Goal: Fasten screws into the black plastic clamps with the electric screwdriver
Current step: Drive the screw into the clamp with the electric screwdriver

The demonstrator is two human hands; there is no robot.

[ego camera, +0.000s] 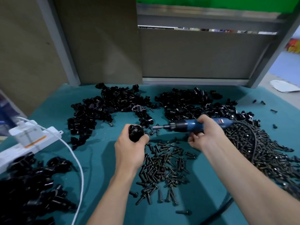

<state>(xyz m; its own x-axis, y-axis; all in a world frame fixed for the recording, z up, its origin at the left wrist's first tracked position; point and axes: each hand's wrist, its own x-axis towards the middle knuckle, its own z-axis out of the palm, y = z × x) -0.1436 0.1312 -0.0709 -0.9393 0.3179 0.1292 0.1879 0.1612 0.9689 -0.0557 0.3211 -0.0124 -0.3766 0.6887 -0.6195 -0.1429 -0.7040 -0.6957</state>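
Left hand grips clamp; right hand holds screwdriver.

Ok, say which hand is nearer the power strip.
Left. The left hand, gripping a clamp, sits right of the power strip; the right hand, holding the screwdriver, is farther right.

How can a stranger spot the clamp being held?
On the teal table, look in front of the two heaps of black clamps. The left hand grips one black plastic clamp; unlike the rest, it is held up, facing the electric screwdriver.

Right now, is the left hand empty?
No, the left hand grips a black clamp; the right hand holds the electric screwdriver.
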